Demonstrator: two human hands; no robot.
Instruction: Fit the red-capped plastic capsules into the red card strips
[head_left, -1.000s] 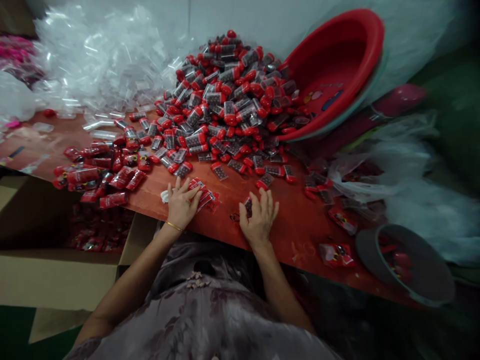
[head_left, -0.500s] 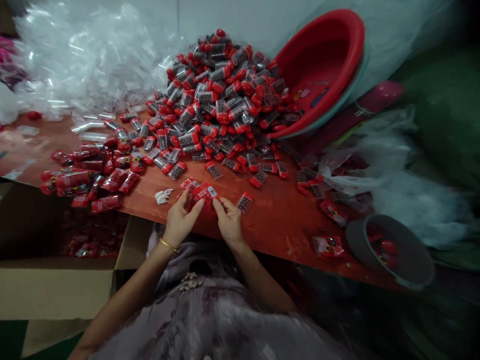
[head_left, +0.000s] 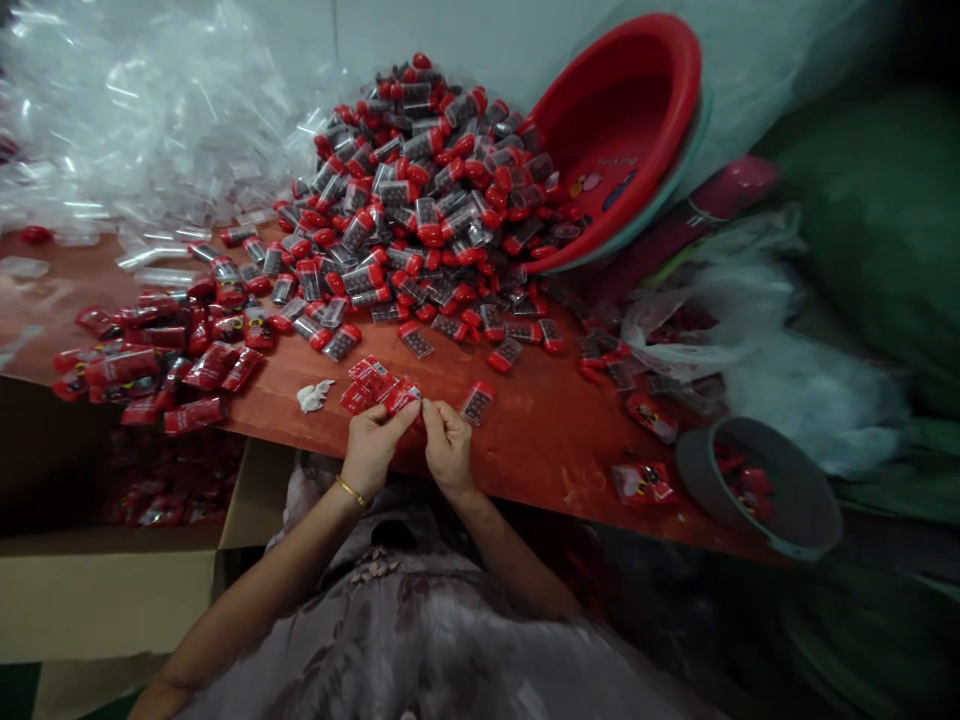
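My left hand (head_left: 371, 445) and my right hand (head_left: 448, 447) meet at the near edge of the red-brown table (head_left: 540, 430). Together their fingertips pinch a small red packet (head_left: 409, 400), the nearest of a short fan of red packets (head_left: 369, 383) lying on the table. A single red-capped clear box (head_left: 478, 402) lies just right of my right hand. Behind them rises a big heap of red-capped clear boxes (head_left: 420, 200). A gold bangle sits on my left wrist.
A tipped red basin (head_left: 622, 120) leans at the back right. Clear plastic bags (head_left: 150, 120) pile at the back left. Wrapped red packs (head_left: 165, 350) lie at the left, above an open cardboard carton (head_left: 112, 540). A grey bowl (head_left: 757, 490) sits at the right edge.
My right hand left the box on the table and came left to join my left hand. Both hands drew back toward the table edge with a red packet.
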